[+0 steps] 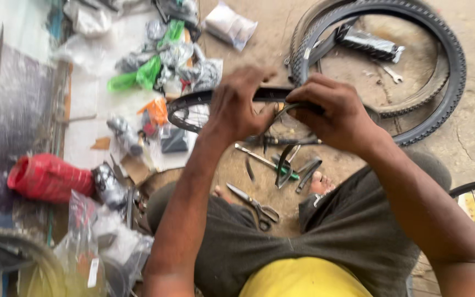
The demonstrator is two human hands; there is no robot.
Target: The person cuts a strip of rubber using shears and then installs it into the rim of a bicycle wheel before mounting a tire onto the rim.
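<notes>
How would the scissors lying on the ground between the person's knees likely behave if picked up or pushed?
The scissors look like metal, so probably rigid and fairly heavy for their size. They lie flat on the dirt floor, so a push would likely slide them rather than roll them. The blades seem slightly parted, so they may pivot loosely when lifted by one handle.

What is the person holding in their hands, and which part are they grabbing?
Both hands, left hand and right hand, grip a black bicycle tyre along its upper edge, close together. The picture is blurry, so finger details are unclear.
</notes>
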